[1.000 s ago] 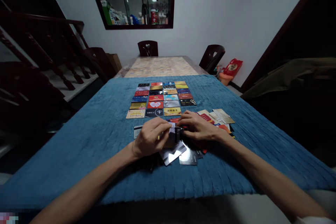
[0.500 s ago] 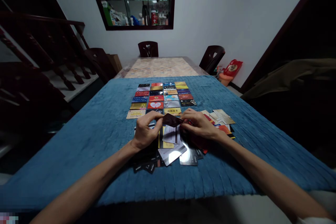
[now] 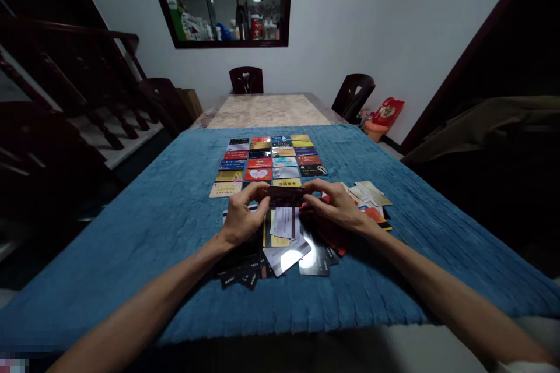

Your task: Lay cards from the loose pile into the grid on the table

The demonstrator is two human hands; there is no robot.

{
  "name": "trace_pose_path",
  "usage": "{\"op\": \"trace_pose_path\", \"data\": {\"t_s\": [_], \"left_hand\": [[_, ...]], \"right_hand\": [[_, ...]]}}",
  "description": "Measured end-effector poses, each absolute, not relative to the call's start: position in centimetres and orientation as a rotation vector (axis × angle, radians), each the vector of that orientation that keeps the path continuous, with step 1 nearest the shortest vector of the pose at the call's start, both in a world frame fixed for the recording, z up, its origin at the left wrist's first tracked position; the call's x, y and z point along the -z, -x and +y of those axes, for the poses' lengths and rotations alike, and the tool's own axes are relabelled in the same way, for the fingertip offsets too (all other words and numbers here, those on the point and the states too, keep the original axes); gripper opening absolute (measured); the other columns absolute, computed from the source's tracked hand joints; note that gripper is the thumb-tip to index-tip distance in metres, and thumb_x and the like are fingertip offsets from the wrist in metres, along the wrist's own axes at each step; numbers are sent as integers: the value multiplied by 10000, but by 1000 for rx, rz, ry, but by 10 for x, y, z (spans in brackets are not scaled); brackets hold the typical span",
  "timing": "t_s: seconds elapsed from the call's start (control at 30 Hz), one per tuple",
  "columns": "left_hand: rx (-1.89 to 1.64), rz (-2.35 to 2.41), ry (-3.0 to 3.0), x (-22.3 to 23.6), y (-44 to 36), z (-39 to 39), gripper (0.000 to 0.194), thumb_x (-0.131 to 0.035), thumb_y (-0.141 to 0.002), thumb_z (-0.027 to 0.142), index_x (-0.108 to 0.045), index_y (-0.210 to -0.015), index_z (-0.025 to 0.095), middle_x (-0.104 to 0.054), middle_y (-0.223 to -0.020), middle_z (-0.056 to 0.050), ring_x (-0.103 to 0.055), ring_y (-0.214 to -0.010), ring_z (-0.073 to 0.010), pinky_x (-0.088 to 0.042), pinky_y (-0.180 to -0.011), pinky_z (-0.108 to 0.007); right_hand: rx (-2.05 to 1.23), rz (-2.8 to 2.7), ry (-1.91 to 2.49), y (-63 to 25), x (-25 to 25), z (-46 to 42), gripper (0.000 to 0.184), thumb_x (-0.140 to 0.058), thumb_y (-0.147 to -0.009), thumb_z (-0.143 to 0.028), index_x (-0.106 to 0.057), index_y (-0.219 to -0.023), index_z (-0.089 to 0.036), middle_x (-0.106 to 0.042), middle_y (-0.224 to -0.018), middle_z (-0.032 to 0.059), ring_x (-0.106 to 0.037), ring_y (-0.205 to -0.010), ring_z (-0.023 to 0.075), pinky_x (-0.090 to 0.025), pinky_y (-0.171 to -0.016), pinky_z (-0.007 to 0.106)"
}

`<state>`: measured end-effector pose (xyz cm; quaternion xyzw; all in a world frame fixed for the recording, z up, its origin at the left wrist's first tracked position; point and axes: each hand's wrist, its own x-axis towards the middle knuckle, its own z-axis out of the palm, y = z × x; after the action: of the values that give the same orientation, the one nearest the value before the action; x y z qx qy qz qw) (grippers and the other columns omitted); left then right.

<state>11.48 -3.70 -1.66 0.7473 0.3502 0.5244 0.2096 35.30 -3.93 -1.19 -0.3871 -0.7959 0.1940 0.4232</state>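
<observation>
A dark card (image 3: 286,196) is held level between my two hands, above a loose pile. My left hand (image 3: 247,213) pinches its left end with thumb and fingers. At its right end, my right hand (image 3: 335,205) pinches it the same way. Under and in front of the hands lie overlapping cards: a white card (image 3: 285,223), a silver card (image 3: 286,256) and several black cards (image 3: 240,278). Beyond the hands, cards such as a red card with a white heart (image 3: 258,175) lie in neat rows of four columns. The left hand partly covers the nearest row.
A blue cloth (image 3: 153,233) covers the near part of the table. More loose cards (image 3: 371,193) spread to the right of my right hand. Dark chairs (image 3: 353,96) stand around the far end, near a red bag (image 3: 388,112). A railing (image 3: 87,81) runs along the left.
The dark card has turned from a tilted, diamond-like angle to a level one, its long side facing me. Both hands now grip its ends; they have barely shifted.
</observation>
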Motion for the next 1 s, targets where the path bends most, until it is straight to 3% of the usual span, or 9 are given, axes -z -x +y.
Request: {"op": "trace_pose_path", "data": {"t_s": [0.23, 0.6, 0.83, 1.0], "left_hand": [[-1395, 967, -2028, 14, -116, -37, 252, -573, -797, 159, -612, -1045, 170, -628, -694, 33, -615, -613, -106, -504, -639, -209], [-1347, 1016, -2012, 14, -117, -36, 237, -575, -790, 172, -599, -1026, 179, -638, -689, 33, -629, -617, -115, -498, -619, -211], [-1359, 965, -1881, 14, -119, -40, 195, -595, -797, 180, -553, -987, 189, -660, -785, 13, -686, -729, -137, -549, -706, -238], [-1350, 916, -1738, 11, -122, -44, 181, -612, -792, 196, -491, -926, 195, -633, -843, 8, -706, -781, -150, -570, -726, -255]], "right_hand": [[-474, -1979, 939, -354, 7, -41, 202, -567, -903, -258, -653, -1079, -209, -731, -938, 53, -696, -829, 186, -548, -781, 336], [-477, -1990, 937, -355, 8, -40, 227, -556, -915, -244, -646, -1120, -203, -723, -962, 53, -684, -805, 165, -540, -795, 334], [-486, -1971, 926, -355, 12, -38, 302, -582, -897, -237, -613, -1196, -208, -719, -998, 54, -674, -872, 180, -537, -821, 347], [-595, -1966, 943, -348, 21, -36, 260, -617, -869, -272, -644, -1116, -194, -702, -1013, 67, -657, -899, 197, -532, -795, 334]]}}
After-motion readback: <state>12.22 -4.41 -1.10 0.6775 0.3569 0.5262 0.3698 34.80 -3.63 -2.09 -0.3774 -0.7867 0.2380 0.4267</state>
